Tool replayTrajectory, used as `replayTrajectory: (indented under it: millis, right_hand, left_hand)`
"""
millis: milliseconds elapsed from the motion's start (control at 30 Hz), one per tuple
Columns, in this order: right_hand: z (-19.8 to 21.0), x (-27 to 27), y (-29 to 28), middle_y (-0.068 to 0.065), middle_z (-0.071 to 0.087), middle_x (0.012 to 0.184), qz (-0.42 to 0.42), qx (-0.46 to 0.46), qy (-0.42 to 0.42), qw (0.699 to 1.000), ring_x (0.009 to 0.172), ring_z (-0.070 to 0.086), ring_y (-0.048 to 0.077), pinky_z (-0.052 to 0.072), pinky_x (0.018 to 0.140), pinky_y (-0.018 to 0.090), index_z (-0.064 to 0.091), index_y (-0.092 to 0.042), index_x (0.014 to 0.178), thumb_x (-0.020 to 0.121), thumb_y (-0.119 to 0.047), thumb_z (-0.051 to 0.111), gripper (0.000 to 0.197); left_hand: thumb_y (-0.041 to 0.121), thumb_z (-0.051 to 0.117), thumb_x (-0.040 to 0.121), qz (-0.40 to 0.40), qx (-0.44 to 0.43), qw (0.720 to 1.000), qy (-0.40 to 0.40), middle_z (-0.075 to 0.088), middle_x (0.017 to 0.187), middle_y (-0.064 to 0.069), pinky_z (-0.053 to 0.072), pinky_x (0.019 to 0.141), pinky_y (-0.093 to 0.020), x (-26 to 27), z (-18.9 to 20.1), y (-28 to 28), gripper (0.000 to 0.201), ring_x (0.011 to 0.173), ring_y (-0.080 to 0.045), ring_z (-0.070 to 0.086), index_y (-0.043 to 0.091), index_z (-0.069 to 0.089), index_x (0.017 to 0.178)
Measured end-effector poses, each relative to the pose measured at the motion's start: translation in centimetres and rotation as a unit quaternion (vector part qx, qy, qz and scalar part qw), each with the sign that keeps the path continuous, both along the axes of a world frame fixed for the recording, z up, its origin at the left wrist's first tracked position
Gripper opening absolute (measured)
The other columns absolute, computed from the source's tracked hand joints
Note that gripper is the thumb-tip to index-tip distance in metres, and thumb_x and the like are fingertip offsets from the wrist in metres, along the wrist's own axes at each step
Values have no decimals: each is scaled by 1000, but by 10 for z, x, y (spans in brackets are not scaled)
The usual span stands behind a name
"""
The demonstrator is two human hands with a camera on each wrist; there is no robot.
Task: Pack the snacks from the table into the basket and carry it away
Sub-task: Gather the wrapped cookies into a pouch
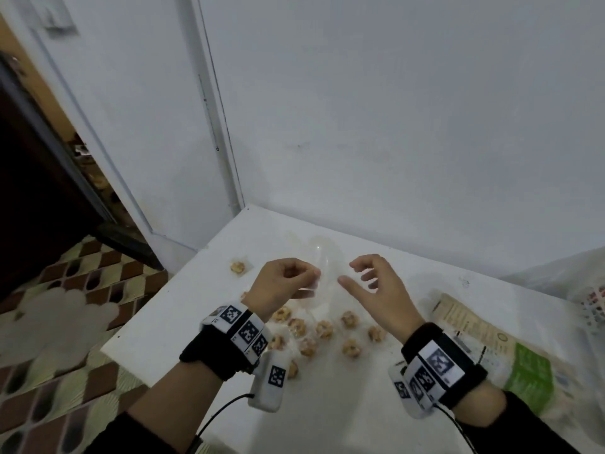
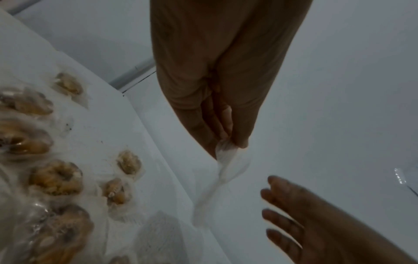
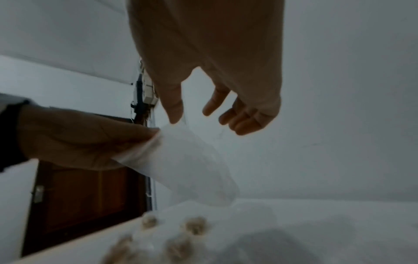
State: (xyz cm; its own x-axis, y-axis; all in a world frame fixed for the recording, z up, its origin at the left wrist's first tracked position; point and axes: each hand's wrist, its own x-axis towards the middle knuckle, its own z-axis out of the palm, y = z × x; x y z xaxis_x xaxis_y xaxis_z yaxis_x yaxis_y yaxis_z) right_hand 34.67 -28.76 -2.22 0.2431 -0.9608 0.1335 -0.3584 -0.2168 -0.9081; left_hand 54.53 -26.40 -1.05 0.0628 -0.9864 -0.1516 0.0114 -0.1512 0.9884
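Note:
Several wrapped brown snacks [image 1: 324,329] lie scattered on the white table [image 1: 196,309]; one more snack [image 1: 238,267] sits apart at the far left. My left hand [image 1: 307,276] pinches the top of a thin clear plastic bag [image 1: 324,273], which hangs down above the snacks. In the left wrist view the left hand [image 2: 228,142] grips the bunched bag [image 2: 222,171] between thumb and fingers. My right hand [image 1: 355,273] hovers just right of the bag, fingers spread and loosely bent, holding nothing. The right wrist view shows the right hand [image 3: 194,114] empty beside the bag [image 3: 181,160]. No basket is in view.
A flat beige-and-green package [image 1: 491,348] lies on the table at the right, with a crumpled plastic bag [image 1: 573,283] beyond it. White walls close in behind the table. To the left are a dark wooden door [image 1: 32,191] and a patterned floor [image 1: 65,371].

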Motion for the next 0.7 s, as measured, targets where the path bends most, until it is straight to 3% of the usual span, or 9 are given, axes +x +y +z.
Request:
replayTrajectory:
  millis: [67, 133, 233, 333, 467, 600, 700]
  right_hand:
    - [8, 18, -3, -8, 64, 95, 36, 51, -53, 997, 83, 62, 5, 47, 71, 17, 58, -28, 95, 77, -43, 74, 28]
    - [12, 29, -9, -7, 67, 92, 69, 80, -47, 993, 81, 66, 7, 50, 70, 19, 61, -24, 93, 74, -44, 77, 32]
    - [14, 38, -16, -1, 69, 93, 131, 119, -59, 982, 78, 67, 11, 51, 68, 20, 65, -14, 96, 73, -30, 81, 33]
    - [15, 46, -21, 5, 71, 93, 186, 140, -59, 971, 76, 66, 10, 51, 67, 20, 66, -11, 100, 74, -18, 81, 30]
    - [10, 64, -21, 9, 71, 85, 216, 152, -57, 963, 77, 67, 15, 52, 68, 21, 67, -10, 97, 79, -8, 76, 19]
    - [10, 94, -21, 7, 70, 77, 207, 171, -73, 961, 75, 67, 20, 53, 68, 27, 63, -9, 98, 83, -6, 71, 17]
    - [12, 123, -22, 8, 67, 74, 195, 162, -97, 962, 71, 65, 19, 53, 65, 27, 59, -7, 89, 83, 0, 69, 14]
  left_hand:
    - [11, 72, 84, 5, -2, 1000, -11, 69, 80, -12, 59, 74, -31, -1, 2, 1, 14, 75, -17, 68, -3, 69, 87]
    - [7, 72, 83, 25, 1, 999, -21, 68, 77, -13, 59, 71, -30, -2, 3, 3, 12, 71, -18, 66, -4, 67, 84]
    - [2, 67, 85, 38, 17, 999, -7, 67, 73, -12, 57, 67, -27, 4, 1, 9, 7, 69, -19, 65, -4, 67, 83]
    - [14, 71, 82, 38, 31, 998, 49, 67, 80, -15, 57, 69, -27, 16, -2, 20, 19, 75, -22, 65, -3, 68, 90]
    - [25, 76, 70, 49, 52, 995, 68, 68, 76, -11, 54, 62, -23, 37, -2, 34, 27, 68, -17, 65, 3, 66, 82]
    - [21, 77, 67, 68, 49, 994, 76, 67, 73, -13, 58, 75, -33, 68, -3, 37, 30, 68, -20, 64, -1, 65, 83]
    - [18, 73, 75, 74, 36, 994, 77, 67, 78, -15, 58, 80, -35, 96, -1, 37, 24, 74, -22, 65, -3, 67, 87]
